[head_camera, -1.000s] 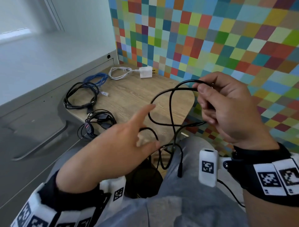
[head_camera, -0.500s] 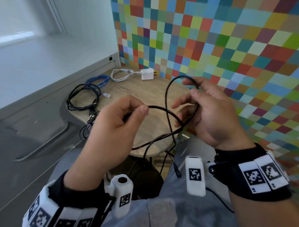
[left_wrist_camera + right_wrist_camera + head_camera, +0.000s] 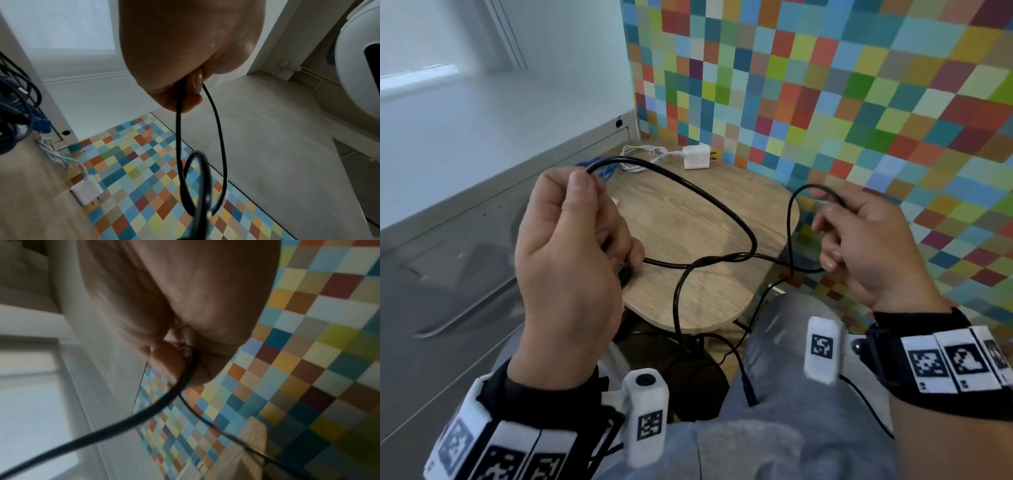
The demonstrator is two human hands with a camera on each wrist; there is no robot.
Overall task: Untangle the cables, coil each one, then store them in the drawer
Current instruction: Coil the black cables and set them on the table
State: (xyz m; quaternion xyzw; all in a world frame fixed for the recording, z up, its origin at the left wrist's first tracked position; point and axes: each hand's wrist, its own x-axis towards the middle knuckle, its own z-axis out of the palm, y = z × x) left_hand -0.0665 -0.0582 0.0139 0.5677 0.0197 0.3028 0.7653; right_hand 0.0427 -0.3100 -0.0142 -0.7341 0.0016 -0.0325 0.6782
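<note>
Overhead, left hand and right hand each pinch the black cable in curled fingers, its loops crossing above the wooden counter, loose end dangling at the lap; white charger at counter's far edge.

No readable words, brands or numbers appeared anywhere. The only signs were black-and-white square coded markers, printed on the white wristband of the left arm, the black wristband of the right arm, and the two small white wrist-camera housings.
</note>
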